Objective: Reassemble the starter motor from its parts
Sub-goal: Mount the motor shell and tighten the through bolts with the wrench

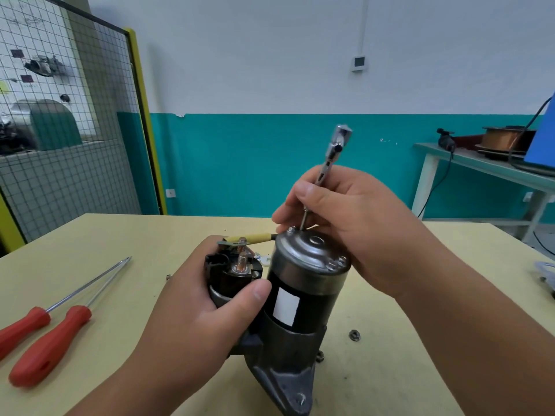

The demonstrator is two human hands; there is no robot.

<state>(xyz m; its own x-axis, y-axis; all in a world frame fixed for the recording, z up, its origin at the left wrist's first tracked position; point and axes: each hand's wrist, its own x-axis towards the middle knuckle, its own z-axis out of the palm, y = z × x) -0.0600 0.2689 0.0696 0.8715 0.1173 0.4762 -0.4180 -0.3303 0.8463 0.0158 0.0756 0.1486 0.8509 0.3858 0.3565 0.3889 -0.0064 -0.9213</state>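
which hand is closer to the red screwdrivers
Left. The left hand grips the starter motor beside the red screwdrivers; the right hand holds a tool past the motor.

The starter motor (300, 298) stands on end on the worktop (120, 235), midway between the left and right edges and close to the near edge. My left hand (192, 310) grips the solenoid (237, 273) on its left side. My right hand (345, 223) sits above and behind the top end, holding a driver (332, 153) whose tip meets the cap's far rim. Two screwdrivers (51, 343) lie side by side by the left edge, handles toward me. A nut (354, 335) lies just right of the motor. A second table (480, 166) stands beyond the far right corner.
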